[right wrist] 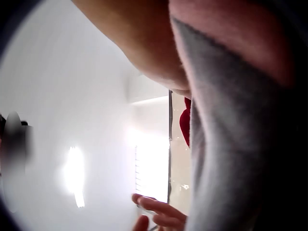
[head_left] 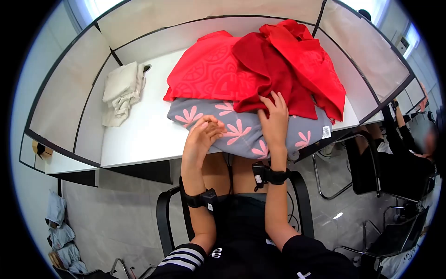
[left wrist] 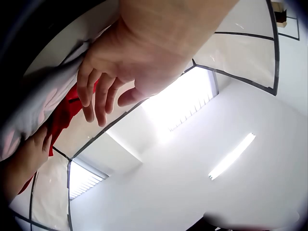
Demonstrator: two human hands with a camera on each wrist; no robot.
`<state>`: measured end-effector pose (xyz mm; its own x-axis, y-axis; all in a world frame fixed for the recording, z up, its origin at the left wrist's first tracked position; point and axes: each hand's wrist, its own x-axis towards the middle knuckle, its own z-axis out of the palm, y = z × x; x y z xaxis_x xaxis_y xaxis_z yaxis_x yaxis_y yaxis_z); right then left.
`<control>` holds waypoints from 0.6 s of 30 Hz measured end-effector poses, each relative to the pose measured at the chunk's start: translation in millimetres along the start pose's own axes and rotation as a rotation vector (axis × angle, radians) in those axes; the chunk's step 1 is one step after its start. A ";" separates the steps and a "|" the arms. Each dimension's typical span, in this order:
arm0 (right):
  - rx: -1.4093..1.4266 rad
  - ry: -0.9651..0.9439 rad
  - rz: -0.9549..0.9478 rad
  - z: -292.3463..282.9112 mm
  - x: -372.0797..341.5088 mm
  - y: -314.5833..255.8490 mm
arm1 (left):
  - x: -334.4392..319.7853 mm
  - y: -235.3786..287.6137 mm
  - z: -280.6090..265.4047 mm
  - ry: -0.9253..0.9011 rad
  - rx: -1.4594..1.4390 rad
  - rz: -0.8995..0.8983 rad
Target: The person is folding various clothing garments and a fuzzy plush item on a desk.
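Observation:
A grey cloth bundle [head_left: 239, 132] printed with pink petals lies at the desk's front edge. On top of it, a bright red patterned cloth [head_left: 204, 69] and a darker red cloth [head_left: 265, 60] are spread in loose folds. My right hand [head_left: 275, 122] rests with extended fingers on the dark red cloth's near edge, its wrist over the grey bundle. Beside it, my left hand [head_left: 203, 137] is held at the bundle's left front with loosely bent fingers. Nothing is in that left hand [left wrist: 130, 62] in the left wrist view. The grey fabric [right wrist: 231, 134] fills much of the right wrist view.
Folded beige cloth [head_left: 123, 90] lies at the left of the white desk [head_left: 134, 146]. Partition panels [head_left: 65, 100] enclose the desk on the left, back and right. A black chair [head_left: 367, 162] and another person [head_left: 409, 158] are at the right. A white tag [head_left: 326, 132] hangs off the bundle.

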<state>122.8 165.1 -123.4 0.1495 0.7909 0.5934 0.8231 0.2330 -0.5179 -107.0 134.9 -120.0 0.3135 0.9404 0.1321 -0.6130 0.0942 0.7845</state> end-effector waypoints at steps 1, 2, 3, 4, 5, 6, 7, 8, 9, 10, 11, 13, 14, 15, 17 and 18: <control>0.127 0.106 -0.024 1.0 1.1 2.6 | 0.0 -1.6 0.4 0.002 -0.009 0.000; 0.121 0.103 -0.029 -3.5 0.5 -0.9 | 0.9 -2.6 1.2 0.026 0.027 -0.001; 0.346 0.105 0.188 -12.4 -1.3 -9.0 | 2.0 -2.6 3.1 0.047 0.067 0.000; 0.573 0.108 0.404 -20.9 -3.9 -16.1 | 2.1 -1.3 7.5 0.044 0.062 0.006; 0.463 0.089 0.397 -28.6 -10.9 -19.6 | 1.8 1.2 14.3 0.044 0.123 0.003; 0.463 0.085 0.388 -36.7 -8.6 -34.1 | 1.0 3.3 20.7 0.050 0.184 -0.001; 0.442 0.089 0.113 -43.7 -10.0 -52.6 | 0.5 4.2 25.7 0.013 0.191 0.030; 0.419 0.088 -0.152 -46.1 -14.8 -64.9 | 2.5 -0.8 24.9 0.005 0.149 0.053; 0.371 -0.072 -0.184 -42.8 -19.3 -67.5 | 4.5 -5.1 23.3 -0.003 0.245 0.126; 0.323 -0.220 -0.220 -38.6 -19.2 -67.4 | 7.4 -7.2 23.1 -0.021 0.345 0.207; 0.307 -0.378 -0.207 -32.7 -19.1 -65.7 | 6.5 -6.9 26.3 -0.026 0.350 0.202; 0.319 -0.358 -0.234 -33.4 -24.0 -64.1 | 3.3 -3.3 34.7 0.081 0.446 0.120; 0.328 -0.345 -0.270 -34.9 -23.6 -65.0 | 3.5 -1.1 36.6 0.083 0.448 0.122; 0.346 -0.365 -0.304 -39.3 -21.5 -64.7 | 1.1 0.1 38.5 0.103 0.530 0.132; 0.493 -0.375 -0.197 -50.1 -22.0 -72.0 | -3.4 4.2 43.2 0.162 0.735 0.188; 0.638 -0.373 -0.097 -53.1 -20.0 -74.1 | -3.3 5.0 39.6 0.160 0.736 0.194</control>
<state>87.9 102.0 -64.2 -0.1975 0.8631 0.4648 0.3280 0.5050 -0.7984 -82.4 119.3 -92.5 0.1070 0.9588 0.2632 0.0104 -0.2658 0.9640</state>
